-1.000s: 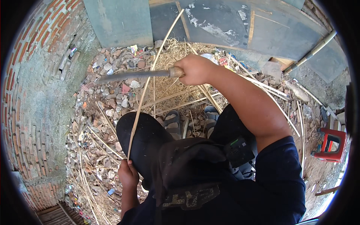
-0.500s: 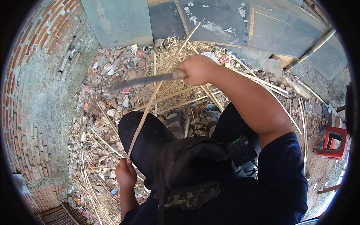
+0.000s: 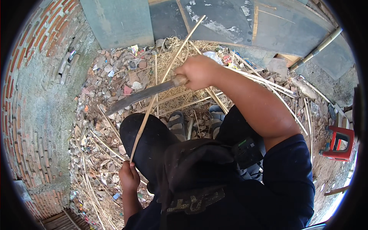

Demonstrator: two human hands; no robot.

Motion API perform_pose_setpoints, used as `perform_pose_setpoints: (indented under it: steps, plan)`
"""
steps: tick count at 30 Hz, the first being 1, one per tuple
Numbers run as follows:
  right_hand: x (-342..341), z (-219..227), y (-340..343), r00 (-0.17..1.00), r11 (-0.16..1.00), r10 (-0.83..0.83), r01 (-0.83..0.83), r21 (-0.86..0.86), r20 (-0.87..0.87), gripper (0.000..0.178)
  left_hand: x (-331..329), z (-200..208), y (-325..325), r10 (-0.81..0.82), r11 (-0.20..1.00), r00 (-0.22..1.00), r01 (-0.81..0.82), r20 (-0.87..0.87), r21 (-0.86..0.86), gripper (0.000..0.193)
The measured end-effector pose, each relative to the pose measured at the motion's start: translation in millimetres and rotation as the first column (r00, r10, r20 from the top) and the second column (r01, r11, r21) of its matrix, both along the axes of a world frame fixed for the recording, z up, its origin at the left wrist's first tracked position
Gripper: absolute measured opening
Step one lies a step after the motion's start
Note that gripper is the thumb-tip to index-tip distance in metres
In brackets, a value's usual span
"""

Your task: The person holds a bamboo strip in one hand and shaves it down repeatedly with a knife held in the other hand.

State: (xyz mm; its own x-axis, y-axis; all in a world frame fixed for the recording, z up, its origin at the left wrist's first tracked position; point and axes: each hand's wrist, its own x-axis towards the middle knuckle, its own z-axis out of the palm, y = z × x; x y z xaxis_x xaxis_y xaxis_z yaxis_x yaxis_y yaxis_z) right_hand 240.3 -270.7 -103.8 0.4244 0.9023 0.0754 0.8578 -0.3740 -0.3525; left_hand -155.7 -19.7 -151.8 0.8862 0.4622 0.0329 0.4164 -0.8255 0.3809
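Note:
My right hand [image 3: 201, 73] is closed round the wooden handle of a machete [image 3: 142, 96]. Its long dark blade points left and a little toward me, crossing a bamboo strip [image 3: 144, 122]. Whether the edge touches the strip or passes just above it, I cannot tell. Low on the left, my left hand [image 3: 129, 176] pinches the near end of this strip, thumb on top. From there the strip slants over my left knee, and its far end reaches up in front of the grey panels.
Curly shavings [image 3: 178, 57] and rubble [image 3: 115, 76] cover the ground before my sandals [image 3: 177, 124]. More bamboo strips [image 3: 264, 82] lie to the right. A brick wall [image 3: 46, 115] rises at left, grey panels [image 3: 214, 23] ahead. A red plastic stool [image 3: 341, 143] stands far right.
The machete has tilted, its tip dropping toward me, while my right hand has shifted slightly left. The strip's far end has swung a little. My left hand keeps its grip in nearly the same place.

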Motion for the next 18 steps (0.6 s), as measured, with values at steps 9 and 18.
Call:
perform_pose_setpoints:
  steps: [9, 18]
  plan:
    - [41.0, -17.5, -19.8, 0.907, 0.931, -0.363, 0.343, -0.126, -0.216, 0.019, 3.5, 6.3, -2.7, -0.032, 0.998, 0.999, 0.032, -0.004, 0.055, 0.026]
    - [46.4, -10.9, -23.3, 0.796, 0.864, -0.493, 0.496, -0.087, -0.351, 0.017, 1.9, -9.8, 0.1, 0.017, 1.000, 1.000, -0.017, 0.026, 0.026, 0.028]
